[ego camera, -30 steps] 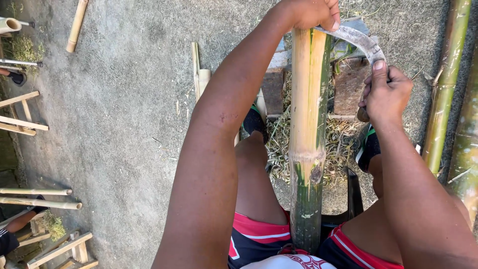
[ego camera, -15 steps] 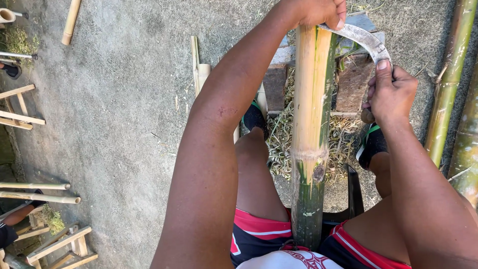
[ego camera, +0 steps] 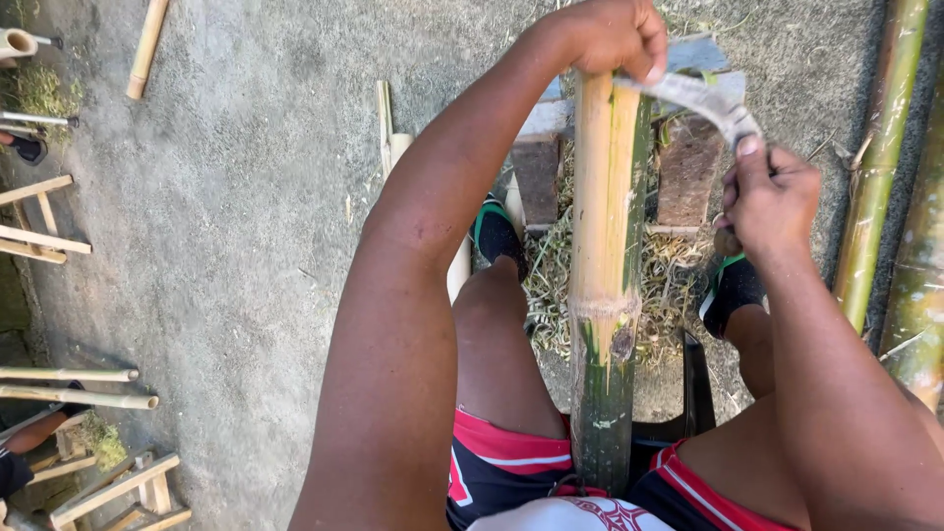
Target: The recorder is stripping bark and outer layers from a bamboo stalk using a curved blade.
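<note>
A thick bamboo pole (ego camera: pixel 605 246) stands between my knees, its upper part scraped yellow and its lower part still green. My left hand (ego camera: pixel 612 35) grips the top of the pole and the far tip of a curved metal blade (ego camera: pixel 703 98). My right hand (ego camera: pixel 769 195) is closed on the blade's handle to the right of the pole. The blade lies across the pole near its top. I sit in red, black and white shorts with dark shoes on both feet.
Bamboo shavings (ego camera: pixel 669 285) and bricks (ego camera: pixel 688 167) lie on the ground under the pole. Two long green bamboo poles (ego camera: pixel 875 177) lie at the right. Split bamboo sticks and small frames (ego camera: pixel 44 226) lie along the left edge of the concrete floor (ego camera: pixel 226 216).
The view has shifted slightly; my right hand and the blade sit a little lower against the pole. My left hand stays on the pole's top.
</note>
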